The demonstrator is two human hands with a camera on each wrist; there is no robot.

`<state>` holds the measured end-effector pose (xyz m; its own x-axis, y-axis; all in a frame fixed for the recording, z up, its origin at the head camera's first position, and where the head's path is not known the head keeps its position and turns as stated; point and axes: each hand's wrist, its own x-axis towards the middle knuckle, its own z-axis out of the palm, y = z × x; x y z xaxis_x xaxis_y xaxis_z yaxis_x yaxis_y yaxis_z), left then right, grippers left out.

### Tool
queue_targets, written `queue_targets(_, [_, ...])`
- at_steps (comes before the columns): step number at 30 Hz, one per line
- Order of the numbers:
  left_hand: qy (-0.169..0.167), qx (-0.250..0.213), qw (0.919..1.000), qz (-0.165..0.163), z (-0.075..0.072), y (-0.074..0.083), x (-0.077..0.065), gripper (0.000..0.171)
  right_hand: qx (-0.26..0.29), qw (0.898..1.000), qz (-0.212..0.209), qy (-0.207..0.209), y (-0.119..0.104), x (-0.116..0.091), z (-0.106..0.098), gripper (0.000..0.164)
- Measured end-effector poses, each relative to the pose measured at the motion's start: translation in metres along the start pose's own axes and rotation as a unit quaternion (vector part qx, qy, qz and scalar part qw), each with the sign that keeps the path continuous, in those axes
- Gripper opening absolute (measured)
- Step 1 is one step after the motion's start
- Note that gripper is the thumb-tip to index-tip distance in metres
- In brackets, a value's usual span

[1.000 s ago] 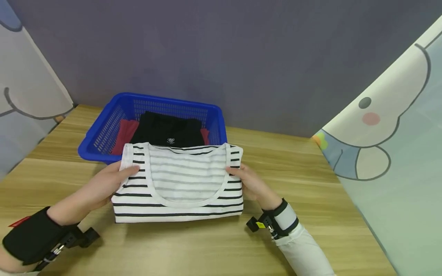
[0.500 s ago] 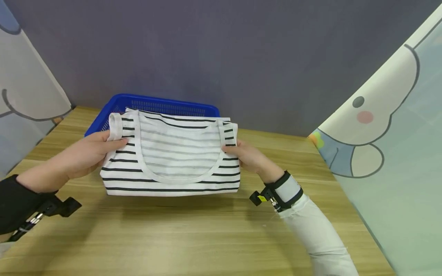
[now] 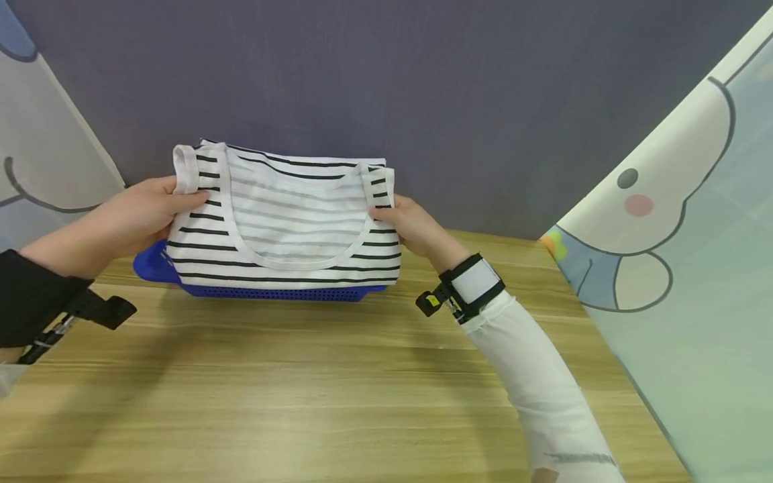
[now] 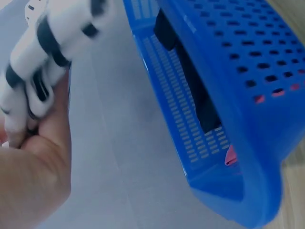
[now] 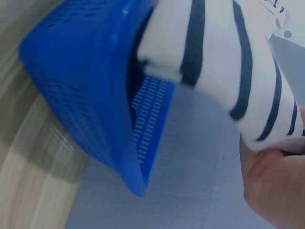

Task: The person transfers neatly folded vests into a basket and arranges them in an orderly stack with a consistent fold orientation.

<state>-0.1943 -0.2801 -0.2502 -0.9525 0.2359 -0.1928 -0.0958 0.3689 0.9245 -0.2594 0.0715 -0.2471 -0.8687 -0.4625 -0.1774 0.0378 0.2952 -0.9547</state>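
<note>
A folded white shirt with black stripes and a wide scoop neck hangs over the blue plastic basket, covering most of it in the head view. My left hand grips the shirt's left side, thumb on top near the armhole. On the opposite side, my right hand pinches the right shoulder edge the same way. In the left wrist view the basket holds a black garment and a bit of red cloth. The right wrist view has the striped shirt right above the basket's rim.
The wooden table stretches out in front of the basket. A grey wall rises behind it. Panels with cartoon drawings stand at both sides, the right panel along the table's edge.
Both hands have raised the striped shirt and carried it away from the body, over the basket. The black and red clothes there have gone out of sight in the head view.
</note>
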Motion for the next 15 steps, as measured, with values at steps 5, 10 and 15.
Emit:
queue_targets(5, [0.025, -0.006, 0.9996, 0.014, -0.007, 0.008, 0.016, 0.068, 0.04, 0.998, -0.008, 0.051, -0.006, 0.017, 0.005, 0.04])
queue_targets(10, [0.06, -0.032, 0.9975, 0.018, -0.011, 0.011, 0.031, 0.068, 0.081, 0.991, -0.006, 0.106, -0.009, 0.032, 0.011, 0.039])
queue_targets(15, [0.109, -0.055, 0.9925, 0.012, -0.011, 0.014, 0.043, 0.065, 0.091, 0.986, 0.002, 0.139, -0.01, 0.045, 0.014, 0.037])
